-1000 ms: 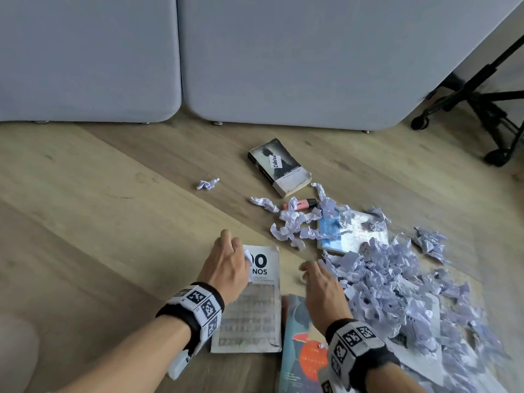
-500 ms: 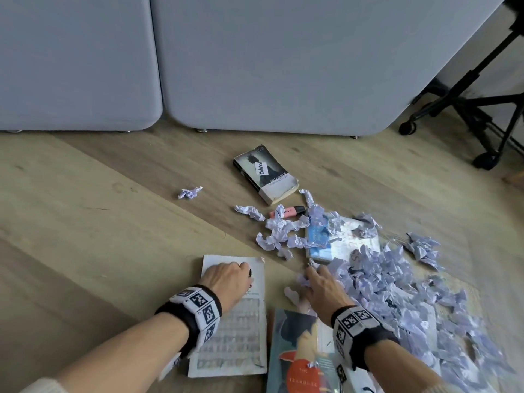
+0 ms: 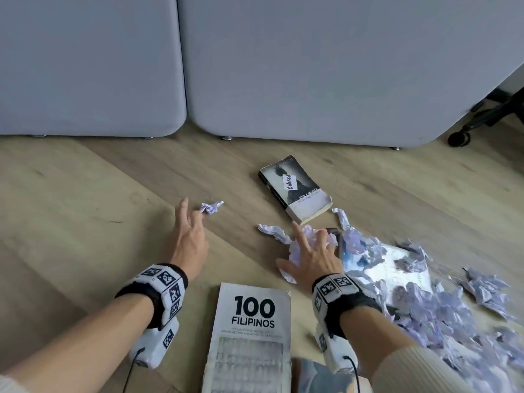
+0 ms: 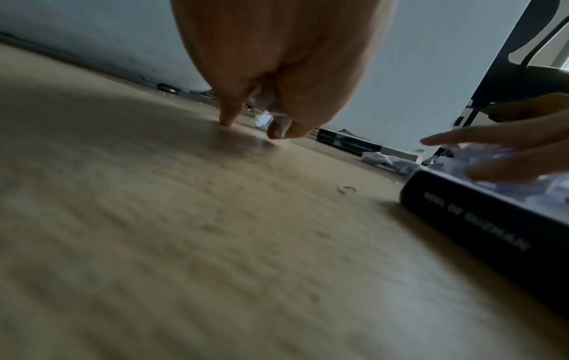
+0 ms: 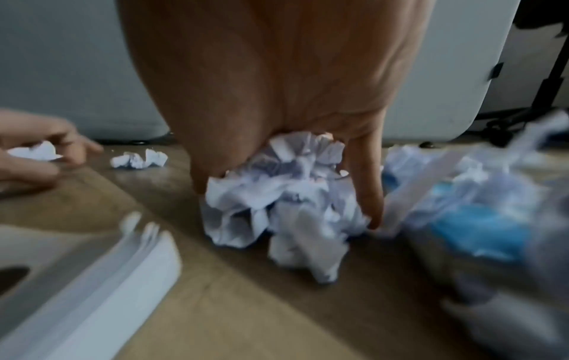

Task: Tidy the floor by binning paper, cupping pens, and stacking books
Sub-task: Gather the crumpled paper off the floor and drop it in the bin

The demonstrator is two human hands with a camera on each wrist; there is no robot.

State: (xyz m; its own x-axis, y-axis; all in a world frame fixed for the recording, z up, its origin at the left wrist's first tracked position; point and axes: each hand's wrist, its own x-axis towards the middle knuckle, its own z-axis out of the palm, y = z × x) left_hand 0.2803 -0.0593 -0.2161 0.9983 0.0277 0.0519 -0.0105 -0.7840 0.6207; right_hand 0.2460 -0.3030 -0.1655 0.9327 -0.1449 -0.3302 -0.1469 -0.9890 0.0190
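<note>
Right hand [image 3: 312, 256]: fingers [image 5: 368, 190] curl down around a clump of crumpled paper [image 5: 283, 194] and grip it against the floor [image 3: 85, 208]. Clump sits between the white "100 FILIPINOS" book [image 3: 252, 336] and the large paper pile [image 3: 425, 293].

Left hand [image 3: 188, 242]: fingers [image 3: 185, 211] reach forward, loosely bent, tips at the floor just short of a lone paper ball [image 3: 211, 207]. The right wrist view shows a small white scrap [image 5: 37, 151] inside this hand; whether it is truly gripped, cannot tell.

Outward from the hands:
- Dark paperback [image 3: 295, 188] lies flat beyond the right hand, a white label on its cover, apart from the clump.
- Loose crumpled strips [image 3: 272, 231] lie between that paperback and the right fingers.
- Blue-and-white book [image 3: 382, 265] lies flat to the right of the right hand, partly buried by the pile.
- A further book [image 3: 323, 375] shows at the bottom edge, beside the white book.
- Small dark object [image 3: 333, 231] at the right fingertips; identity unclear.
- Grey upholstered panels [image 3: 283, 66] stand along the far edge of the floor; a black wheeled stand [image 3: 482, 117] at far right.
</note>
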